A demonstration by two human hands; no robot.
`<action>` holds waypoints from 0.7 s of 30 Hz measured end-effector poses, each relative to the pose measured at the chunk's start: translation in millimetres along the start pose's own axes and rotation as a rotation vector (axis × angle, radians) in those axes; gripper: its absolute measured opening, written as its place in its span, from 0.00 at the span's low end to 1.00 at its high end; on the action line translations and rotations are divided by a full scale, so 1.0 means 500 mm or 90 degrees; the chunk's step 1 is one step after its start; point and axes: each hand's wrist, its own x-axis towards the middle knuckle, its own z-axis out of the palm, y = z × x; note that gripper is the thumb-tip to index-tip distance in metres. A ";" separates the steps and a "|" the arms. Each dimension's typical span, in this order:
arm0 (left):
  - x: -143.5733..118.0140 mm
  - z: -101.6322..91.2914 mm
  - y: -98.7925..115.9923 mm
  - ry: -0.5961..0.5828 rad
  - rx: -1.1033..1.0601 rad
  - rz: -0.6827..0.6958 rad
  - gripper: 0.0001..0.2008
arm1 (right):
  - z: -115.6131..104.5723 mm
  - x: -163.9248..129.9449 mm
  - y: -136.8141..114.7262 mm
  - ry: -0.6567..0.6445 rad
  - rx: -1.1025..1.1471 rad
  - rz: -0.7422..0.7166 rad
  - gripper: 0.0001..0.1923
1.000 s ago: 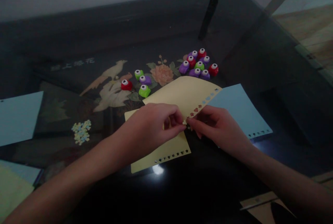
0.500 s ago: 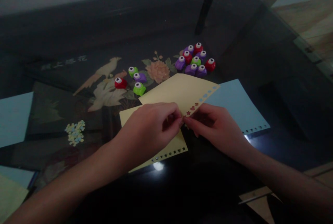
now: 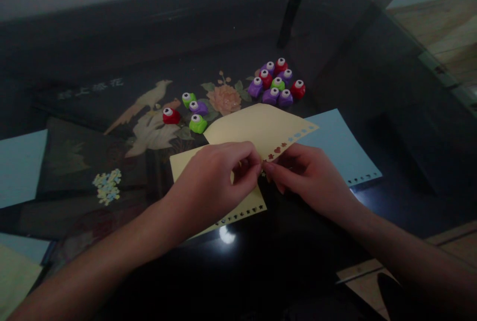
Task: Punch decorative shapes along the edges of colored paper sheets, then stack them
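Note:
Both hands meet at the near edge of a yellow sheet of paper (image 3: 257,124), which is raised and bowed. Along that edge runs a row of punched shapes, hearts and flowers among them. My left hand (image 3: 227,174) pinches the sheet at its near corner, thumb against forefinger. Beside it, my right hand (image 3: 309,174) also has thumb and fingertips closed on the edge; the exact grip is partly hidden. Beneath lies a second yellow sheet (image 3: 186,162) with star-like holes on its near edge. To the right rests a blue sheet (image 3: 339,144), also punched along its near edge.
Several red, purple and green craft punches (image 3: 278,84) cluster behind the sheets, with a smaller group (image 3: 197,123) further left. A pile of tiny paper cutouts (image 3: 107,187) lies left on the dark glass table (image 3: 208,38). More blue paper (image 3: 22,167) and yellow paper (image 3: 17,283) lie far left.
The raised yellow sheet bows more, its right corner shifting slightly right. Both hands keep their pinch at nearly the same place. The whole view has shifted a little.

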 end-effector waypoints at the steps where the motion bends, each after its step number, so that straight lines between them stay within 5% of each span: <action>1: 0.000 0.001 0.001 0.006 -0.001 0.004 0.05 | 0.000 0.000 0.000 0.004 -0.001 0.000 0.09; 21: -0.002 0.008 0.007 0.053 -0.035 -0.023 0.06 | 0.007 -0.004 0.014 0.026 0.099 0.015 0.09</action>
